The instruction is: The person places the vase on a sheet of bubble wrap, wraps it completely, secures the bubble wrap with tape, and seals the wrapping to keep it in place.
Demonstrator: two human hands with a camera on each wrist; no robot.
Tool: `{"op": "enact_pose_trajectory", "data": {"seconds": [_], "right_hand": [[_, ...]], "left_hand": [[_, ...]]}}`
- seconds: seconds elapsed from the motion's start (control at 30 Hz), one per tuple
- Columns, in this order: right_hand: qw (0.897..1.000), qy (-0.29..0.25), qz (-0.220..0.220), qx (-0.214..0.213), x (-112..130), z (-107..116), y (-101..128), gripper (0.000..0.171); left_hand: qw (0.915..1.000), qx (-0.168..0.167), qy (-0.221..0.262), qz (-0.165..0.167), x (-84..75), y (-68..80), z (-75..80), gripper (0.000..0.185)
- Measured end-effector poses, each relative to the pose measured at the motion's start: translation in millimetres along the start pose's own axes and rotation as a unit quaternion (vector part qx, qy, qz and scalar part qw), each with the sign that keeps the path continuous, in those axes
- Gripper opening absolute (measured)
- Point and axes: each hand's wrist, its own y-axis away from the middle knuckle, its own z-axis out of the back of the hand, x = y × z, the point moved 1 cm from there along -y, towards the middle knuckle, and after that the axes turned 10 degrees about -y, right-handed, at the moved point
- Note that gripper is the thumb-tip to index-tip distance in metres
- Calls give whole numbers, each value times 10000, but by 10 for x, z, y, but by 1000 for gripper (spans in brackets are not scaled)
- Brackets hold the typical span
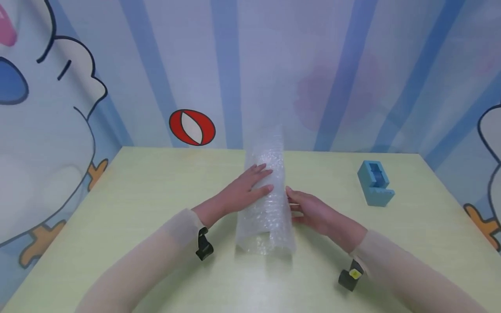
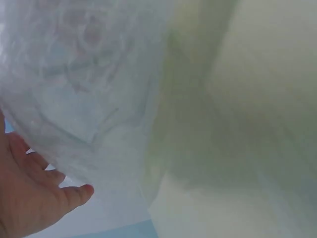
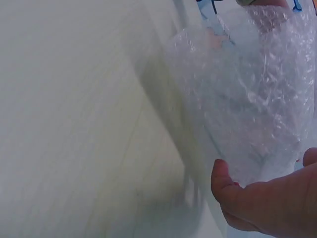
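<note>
Your left hand (image 1: 244, 189) lies flat on top of the bubble wrap roll (image 1: 266, 204), fingers straight and pressing it down, gripping nothing. Your right hand (image 1: 311, 211) sits against the roll's right side, fingers loosely extended and touching the wrap rather than closed around it; the right wrist view shows only the thumb (image 3: 225, 186) beside the plastic. The roll lies along the middle of the pale green table (image 1: 117, 243), already wound into a tube, its near end open. I judge the rolling mostly done, while nothing yet fastens it: the blue tape dispenser (image 1: 375, 183) stands untouched, well apart on your right.
</note>
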Motion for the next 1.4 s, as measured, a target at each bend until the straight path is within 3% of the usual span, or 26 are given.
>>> {"op": "enact_pose_trajectory", "data": {"seconds": [0.23, 0.33, 0.4, 0.47, 0.6, 0.7, 0.87, 1.1, 1.4], "right_hand": [[9977, -356, 168, 554, -40, -42, 76, 71], [9969, -536, 139, 564, -31, -54, 70, 72], [9968, -555, 142, 565, -21, -71, 62, 71], [9969, -469, 194, 605, -13, -95, 58, 68], [9969, -408, 315, 589, -24, -142, 64, 66], [9967, -491, 348, 547, -44, -160, 77, 64], [9961, -617, 403, 493, -41, -157, 90, 64], [9965, -583, 371, 463, -17, -110, 74, 65], [9971, -552, 307, 435, 15, -4, 40, 66]], "left_hand": [[9944, -601, 862, 102, -90, 25, -151, 61], [9855, -1062, 1236, 474, -118, 23, -178, 67], [9743, -1291, 1615, 897, -122, 27, -188, 71], [9574, -1406, 2089, 1414, -113, 52, -191, 73], [9227, -974, 2968, 2260, -52, 153, -242, 72], [9119, -587, 3276, 2403, -16, 243, -297, 71], [9137, -502, 3387, 2189, -23, 278, -307, 71], [9176, -502, 3302, 2156, -38, 235, -297, 71], [9233, -444, 3333, 1855, -11, 149, -304, 72]]}}
